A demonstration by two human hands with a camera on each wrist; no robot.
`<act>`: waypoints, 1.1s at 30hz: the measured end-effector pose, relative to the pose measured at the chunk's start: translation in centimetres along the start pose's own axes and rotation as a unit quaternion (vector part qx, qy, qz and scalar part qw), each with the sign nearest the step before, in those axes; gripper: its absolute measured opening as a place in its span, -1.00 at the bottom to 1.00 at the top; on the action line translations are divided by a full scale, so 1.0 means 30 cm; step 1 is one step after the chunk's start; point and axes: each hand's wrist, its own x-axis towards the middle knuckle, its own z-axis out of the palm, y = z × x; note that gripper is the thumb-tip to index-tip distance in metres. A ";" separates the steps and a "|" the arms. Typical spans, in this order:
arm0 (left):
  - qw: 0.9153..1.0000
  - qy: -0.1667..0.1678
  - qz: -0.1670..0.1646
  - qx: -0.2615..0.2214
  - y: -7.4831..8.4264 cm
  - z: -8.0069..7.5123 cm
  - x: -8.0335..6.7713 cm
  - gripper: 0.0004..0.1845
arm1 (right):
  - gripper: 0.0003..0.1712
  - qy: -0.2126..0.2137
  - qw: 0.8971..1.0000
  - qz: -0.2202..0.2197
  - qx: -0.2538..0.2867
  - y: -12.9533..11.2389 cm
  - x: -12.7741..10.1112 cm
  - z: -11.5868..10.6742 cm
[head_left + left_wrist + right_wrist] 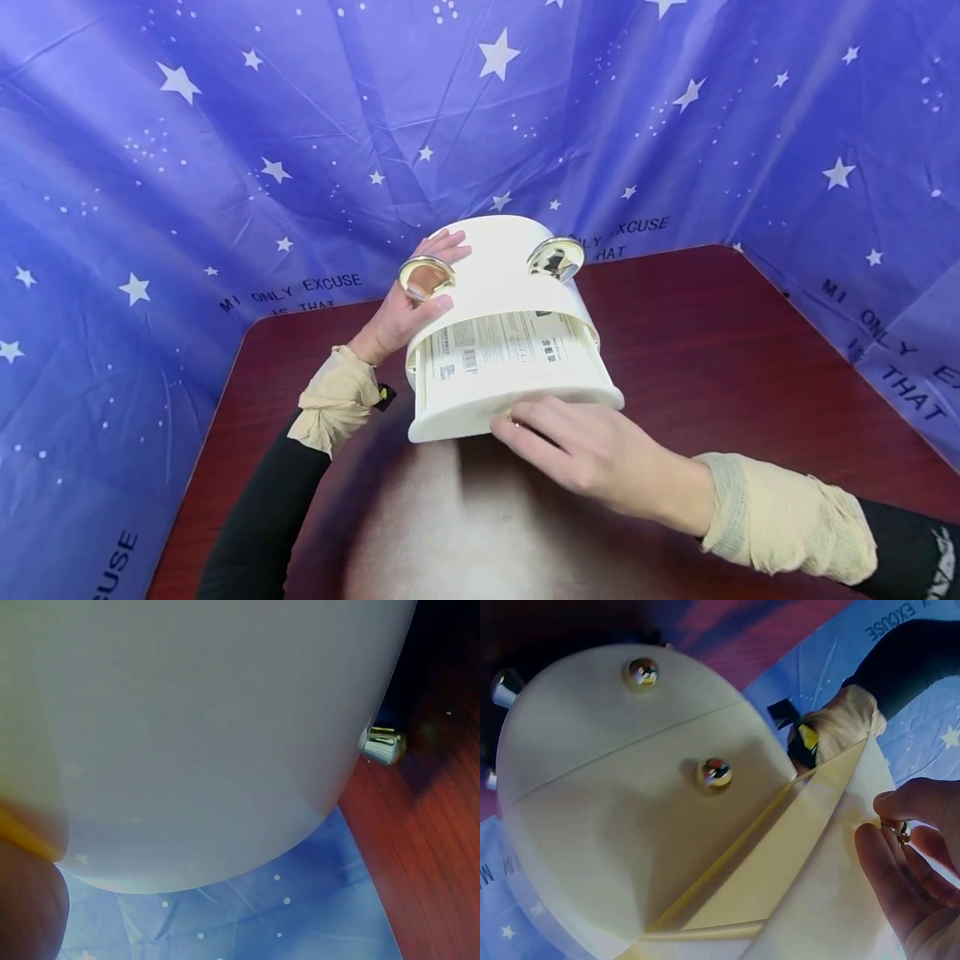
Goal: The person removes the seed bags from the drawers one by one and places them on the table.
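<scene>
Hands work at a white cabinet (pixel 501 292) lying tipped on the dark red table (pixel 750 350), its gold ring feet (pixel 426 276) pointing up and back. A printed paper sheet (pixel 498 348) shows inside its open drawer (pixel 517 408). Her left hand (pixel 408 304) lies flat against the cabinet's side, fingers straight. Her right hand (pixel 592 450) pinches the drawer's front edge. Blue starred cloth (pixel 225 150) hangs behind.
</scene>
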 end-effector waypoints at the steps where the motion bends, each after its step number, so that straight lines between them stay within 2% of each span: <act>1: 1.000 0.000 -0.001 -0.005 -0.001 0.001 -0.001 -0.01 | -0.67 0.009 1.000 -0.008 0.000 -0.008 -0.001 -0.005; 5: 1.000 0.000 -0.003 -0.018 0.005 -0.008 0.001 0.01 | -0.67 0.031 0.999 -0.027 -0.020 -0.032 0.000 -0.022; 9: 1.000 -0.001 0.000 -0.015 0.009 -0.022 0.007 0.04 | -0.64 0.020 0.999 -0.013 -0.035 -0.044 0.001 -0.026; 16: 1.000 0.004 -0.003 -0.017 0.005 -0.013 0.001 0.05 | -0.63 -0.006 1.000 0.001 -0.010 -0.061 -0.010 -0.033; 19: 1.000 0.011 -0.001 -0.023 0.005 -0.005 -0.003 0.06 | -0.67 0.019 1.000 0.004 0.018 -0.050 -0.001 -0.055; 22: 1.000 0.017 0.001 -0.025 0.009 -0.004 -0.004 0.07 | -0.72 0.053 0.992 0.068 0.090 -0.008 0.032 -0.088; 25: 0.999 0.019 0.001 -0.028 0.012 -0.005 0.000 0.06 | -0.84 0.056 0.968 0.166 0.178 0.057 0.069 -0.119; 27: 0.999 0.016 -0.001 -0.031 0.011 -0.007 0.004 0.05 | -0.95 0.015 0.952 0.222 0.208 0.110 0.091 -0.125; 29: 0.999 0.013 -0.004 -0.034 0.009 -0.008 0.006 0.05 | -0.86 -0.065 0.939 0.252 0.225 0.162 0.108 -0.119; 31: 0.999 0.009 -0.006 -0.033 0.007 -0.009 0.004 0.05 | -0.75 -0.165 0.927 0.246 0.229 0.210 0.123 -0.098; 32: 0.999 0.008 -0.008 -0.034 0.005 -0.009 0.002 0.06 | -0.71 -0.223 0.917 0.241 0.228 0.230 0.131 -0.086; 33: 0.999 0.008 -0.010 -0.032 0.005 -0.010 -0.001 0.07 | -0.64 -0.274 0.902 0.233 0.239 0.246 0.138 -0.074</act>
